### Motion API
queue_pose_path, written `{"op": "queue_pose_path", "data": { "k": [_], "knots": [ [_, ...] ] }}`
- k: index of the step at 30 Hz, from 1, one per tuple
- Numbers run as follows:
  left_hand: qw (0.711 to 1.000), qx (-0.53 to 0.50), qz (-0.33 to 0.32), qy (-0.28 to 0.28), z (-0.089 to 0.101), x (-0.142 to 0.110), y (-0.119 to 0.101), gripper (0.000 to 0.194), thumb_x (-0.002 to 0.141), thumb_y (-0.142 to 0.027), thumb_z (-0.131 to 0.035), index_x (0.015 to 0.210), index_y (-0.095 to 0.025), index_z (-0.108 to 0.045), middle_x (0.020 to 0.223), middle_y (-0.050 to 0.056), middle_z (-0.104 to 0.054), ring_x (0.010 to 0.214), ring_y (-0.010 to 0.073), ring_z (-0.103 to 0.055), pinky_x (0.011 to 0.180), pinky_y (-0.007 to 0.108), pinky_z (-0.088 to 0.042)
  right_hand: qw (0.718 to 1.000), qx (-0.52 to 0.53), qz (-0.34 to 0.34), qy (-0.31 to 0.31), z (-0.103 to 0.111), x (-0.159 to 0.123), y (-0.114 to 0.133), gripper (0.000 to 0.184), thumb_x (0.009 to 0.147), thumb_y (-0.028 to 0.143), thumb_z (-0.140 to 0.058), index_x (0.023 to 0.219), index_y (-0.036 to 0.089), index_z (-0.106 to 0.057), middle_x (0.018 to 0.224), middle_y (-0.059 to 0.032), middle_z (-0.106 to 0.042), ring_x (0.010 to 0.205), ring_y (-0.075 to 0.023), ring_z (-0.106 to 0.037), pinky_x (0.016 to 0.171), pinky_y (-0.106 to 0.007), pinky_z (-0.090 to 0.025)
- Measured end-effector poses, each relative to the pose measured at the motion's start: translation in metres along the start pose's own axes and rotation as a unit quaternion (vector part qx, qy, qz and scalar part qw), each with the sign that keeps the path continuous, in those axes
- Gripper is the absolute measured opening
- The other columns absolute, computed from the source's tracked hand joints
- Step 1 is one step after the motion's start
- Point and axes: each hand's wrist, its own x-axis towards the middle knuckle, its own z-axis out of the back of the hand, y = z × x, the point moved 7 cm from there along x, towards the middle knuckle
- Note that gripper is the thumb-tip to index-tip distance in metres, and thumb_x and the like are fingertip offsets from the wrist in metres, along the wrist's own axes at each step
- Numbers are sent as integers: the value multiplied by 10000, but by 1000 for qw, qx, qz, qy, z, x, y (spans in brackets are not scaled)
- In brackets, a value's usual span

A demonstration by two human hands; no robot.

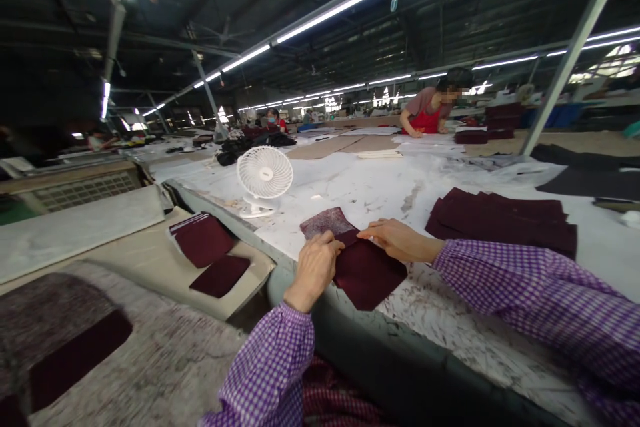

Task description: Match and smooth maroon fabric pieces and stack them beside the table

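Nearby — past both hands — stands the fan.

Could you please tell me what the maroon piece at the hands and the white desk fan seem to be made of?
The maroon piece looks like matte cloth, being thin and dull; its fibre is unclear. The white desk fan is probably smooth moulded plastic, judging by its uniform ribbed grille.

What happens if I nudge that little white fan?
The white fan might tip if pushed high, since its broad round head stands above a smaller base. It is probably light for its size, as the head looks like an open plastic grille. Those thin ribs could crack if squeezed.
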Motion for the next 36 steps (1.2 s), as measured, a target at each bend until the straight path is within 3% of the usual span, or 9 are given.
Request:
{"op": "queue_pose_path", "data": {
  "k": [7,17,22,29,36],
  "knots": [
    [997,24,-13,74,-2,7,-5,450,894,-118,-360,1245,-307,-568,951,51,-569,872,180,-538,774,277,-418,1000,6,15,-13,-3,-1,-3,515,766,20,-404,1191,203,-629,970,-74,-654,853,-191,-576,772,-303,-410],
    [994,93,-15,63,-1,3,-12,394,899,-145,-386,1169,-306,-624,938,55,-548,835,191,-510,752,307,-410,997,-53,43,40,-2,0,-2,545,785,29,-410,1239,269,-593,980,-59,-635,842,-174,-577,760,-282,-395],
    [996,82,-30,34,1,1,-11,349,917,-180,-394,1162,-289,-617,931,51,-550,839,193,-516,743,315,-420,989,-106,60,81,-2,3,4,566,796,38,-405,1264,319,-555,1006,-54,-616,858,-184,-575,789,-304,-380],
    [996,-70,4,-49,0,-8,10,244,911,-215,-459,940,-211,-701,854,31,-600,824,152,-540,732,257,-434,981,-137,55,127,3,8,11,578,796,32,-396,1286,309,-529,1011,-72,-602,799,-178,-577,747,-297,-382],
    [996,3,-40,-82,3,-14,3,287,933,-223,-405,936,-211,-691,838,38,-579,807,171,-497,725,300,-408,968,-163,82,175,2,12,26,665,758,18,-414,1346,325,-460,990,-79,-593,844,-200,-582,715,-302,-396]
  ]
}}
